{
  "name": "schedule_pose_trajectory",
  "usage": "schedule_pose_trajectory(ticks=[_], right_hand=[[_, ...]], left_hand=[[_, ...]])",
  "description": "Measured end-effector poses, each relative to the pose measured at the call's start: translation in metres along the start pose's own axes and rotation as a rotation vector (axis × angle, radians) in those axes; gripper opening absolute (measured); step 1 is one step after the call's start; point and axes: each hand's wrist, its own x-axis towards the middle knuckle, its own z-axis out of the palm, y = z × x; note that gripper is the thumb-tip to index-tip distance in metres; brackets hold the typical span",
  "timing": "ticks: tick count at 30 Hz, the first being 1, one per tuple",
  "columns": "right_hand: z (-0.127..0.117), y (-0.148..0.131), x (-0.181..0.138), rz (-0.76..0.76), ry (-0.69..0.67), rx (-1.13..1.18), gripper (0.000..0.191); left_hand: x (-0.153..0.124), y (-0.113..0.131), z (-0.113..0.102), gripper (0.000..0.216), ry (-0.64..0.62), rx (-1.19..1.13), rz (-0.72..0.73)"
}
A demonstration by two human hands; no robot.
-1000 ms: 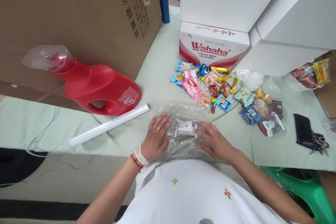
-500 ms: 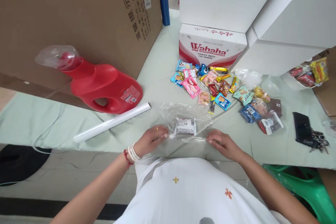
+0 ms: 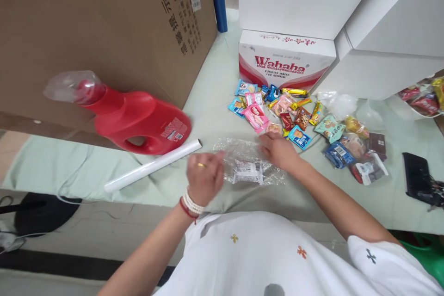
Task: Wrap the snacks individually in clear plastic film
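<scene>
A white snack packet lies wrapped in a crumpled sheet of clear plastic film on the pale green cloth in front of me. My left hand, with a ring and a bead bracelet, is at the film's left edge. Its fingers are curled and a little smeared by motion. My right hand reaches over the film's far right corner, fingers bent down onto it, close to the pile of snack packets.
A red detergent jug lies on its side at the left, with a white roll before it. A big cardboard box stands behind. A Wahaha carton and white boxes stand at the back. A black phone lies at right.
My right hand has moved from the film's near edge up to its far right corner. My left hand has lifted at the left edge. The film now lies bunched closer around the packet.
</scene>
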Motion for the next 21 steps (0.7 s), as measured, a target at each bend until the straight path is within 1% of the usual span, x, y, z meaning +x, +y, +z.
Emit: schedule_pose_trajectory(ticks=[1,2,3,5,6,8,9,11,13,15,17,18,19,20,21], right_hand=[[0.006,-0.006,0.012,-0.010,-0.039,0.004,0.039],[0.011,-0.011,0.022,-0.009,-0.074,0.007,0.040],[0.016,-0.015,0.031,-0.003,-0.104,0.012,0.038],[0.020,-0.019,0.040,-0.004,-0.145,0.040,0.025],[0.019,-0.019,0.041,-0.013,-0.156,0.061,0.021],[0.016,-0.018,0.033,-0.082,-0.157,0.112,0.022],[0.015,-0.018,0.024,-0.150,-0.143,0.132,0.023],[0.018,-0.020,0.002,-0.339,-0.102,0.134,0.024],[0.028,-0.022,-0.022,-0.499,-0.063,0.088,0.029],[0.043,-0.024,-0.041,-0.546,-0.036,0.051,0.041],[0.057,-0.024,-0.054,-0.543,-0.015,0.057,0.053],[0.062,-0.024,-0.058,-0.546,-0.009,0.070,0.056],[0.066,-0.023,-0.060,-0.554,-0.008,0.084,0.058],[0.070,-0.024,-0.061,-0.561,-0.009,0.096,0.058],[0.072,-0.024,-0.061,-0.562,-0.011,0.105,0.058]], left_hand=[[-0.005,0.010,0.000,0.032,-0.100,-0.025,0.117],[-0.010,0.020,0.003,0.033,-0.212,-0.033,0.182],[-0.014,0.027,0.008,0.035,-0.305,-0.028,0.210],[-0.021,0.037,0.020,0.037,-0.434,-0.008,0.187],[-0.023,0.039,0.025,0.038,-0.468,0.002,0.162],[-0.026,0.039,0.033,0.040,-0.497,0.008,0.121],[-0.027,0.039,0.036,0.040,-0.501,0.007,0.108],[-0.028,0.038,0.038,0.035,-0.500,-0.004,0.081],[-0.028,0.036,0.039,0.028,-0.493,-0.052,0.052],[-0.029,0.030,0.039,0.025,-0.473,-0.197,0.043],[-0.033,0.020,0.035,0.022,-0.438,-0.471,0.012],[-0.035,0.013,0.032,0.019,-0.396,-0.649,-0.075],[-0.038,0.006,0.029,0.016,-0.328,-0.824,-0.218],[-0.040,-0.002,0.026,0.016,-0.237,-0.965,-0.395],[-0.041,-0.009,0.023,0.020,-0.129,-1.056,-0.577]])
